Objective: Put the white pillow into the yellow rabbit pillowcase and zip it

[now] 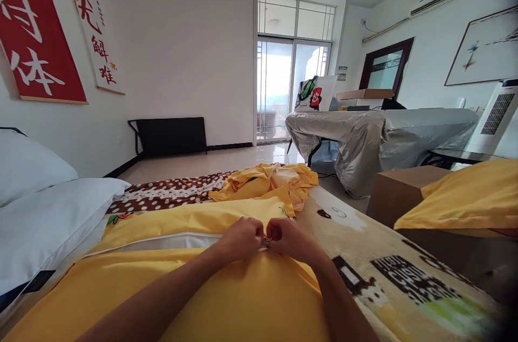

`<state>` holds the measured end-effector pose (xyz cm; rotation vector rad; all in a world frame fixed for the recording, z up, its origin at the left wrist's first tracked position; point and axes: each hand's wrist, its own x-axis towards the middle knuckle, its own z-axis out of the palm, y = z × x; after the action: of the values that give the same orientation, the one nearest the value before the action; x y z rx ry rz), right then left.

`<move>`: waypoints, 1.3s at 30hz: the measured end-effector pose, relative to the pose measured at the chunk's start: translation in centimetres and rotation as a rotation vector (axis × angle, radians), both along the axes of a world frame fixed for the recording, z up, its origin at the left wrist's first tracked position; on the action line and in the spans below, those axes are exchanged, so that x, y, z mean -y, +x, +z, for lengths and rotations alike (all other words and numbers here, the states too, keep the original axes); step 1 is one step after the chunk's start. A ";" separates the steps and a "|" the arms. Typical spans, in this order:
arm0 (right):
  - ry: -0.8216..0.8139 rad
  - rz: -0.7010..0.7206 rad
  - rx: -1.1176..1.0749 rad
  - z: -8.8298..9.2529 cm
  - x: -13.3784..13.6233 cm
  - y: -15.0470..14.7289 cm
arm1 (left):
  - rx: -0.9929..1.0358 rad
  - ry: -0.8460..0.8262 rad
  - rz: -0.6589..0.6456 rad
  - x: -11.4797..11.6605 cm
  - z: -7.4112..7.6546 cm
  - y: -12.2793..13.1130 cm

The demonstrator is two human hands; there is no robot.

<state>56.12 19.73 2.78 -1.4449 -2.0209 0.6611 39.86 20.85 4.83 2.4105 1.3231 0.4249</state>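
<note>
A yellow pillowcase (pixel 251 299) lies before me on the bed, with a long opening across it edged in white like a zipper. Inside that opening a white pillow (pixel 170 242) shows on the left side. My left hand (pixel 244 235) is closed, its fingers pinching the edge at the right part of the opening. Close beside it, my right hand (pixel 289 238) is also closed in a pinch on the same edge. Between the fingertips a small greyish bit shows, perhaps a zipper pull, too small to be sure.
White pillows (pixel 52 212) are stacked at the left. Crumpled yellow cloth (pixel 263 180) lies beyond the pillowcase on a patterned blanket (pixel 348 223). At the right, a folded yellow cloth (pixel 465 196) rests on a cardboard box (pixel 399 191). A table under silvery sheeting (pixel 364 131) stands behind.
</note>
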 end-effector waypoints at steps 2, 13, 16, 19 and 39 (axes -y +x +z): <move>0.001 0.018 -0.034 -0.2 -0.2 0.2 | 0.042 -0.013 -0.009 0.0 0.1 0.0; -0.138 0.074 -0.189 -0.1 -0.2 2.6 | 0.280 -0.043 -0.033 0.8 -0.1 -0.3; -0.122 0.054 -0.116 0.2 0.3 2.1 | 0.303 -0.028 -0.020 1.0 -0.1 0.0; -0.001 0.007 -0.007 0.1 0.5 1.3 | 0.308 -0.006 -0.009 0.9 -0.3 0.2; 0.281 0.128 -0.023 0.9 0.4 2.2 | 0.005 0.152 0.102 1.7 0.9 -1.5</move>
<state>58.30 19.31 3.72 -1.1486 -2.1038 0.4218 38.31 19.15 5.70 2.4683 1.4641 0.5786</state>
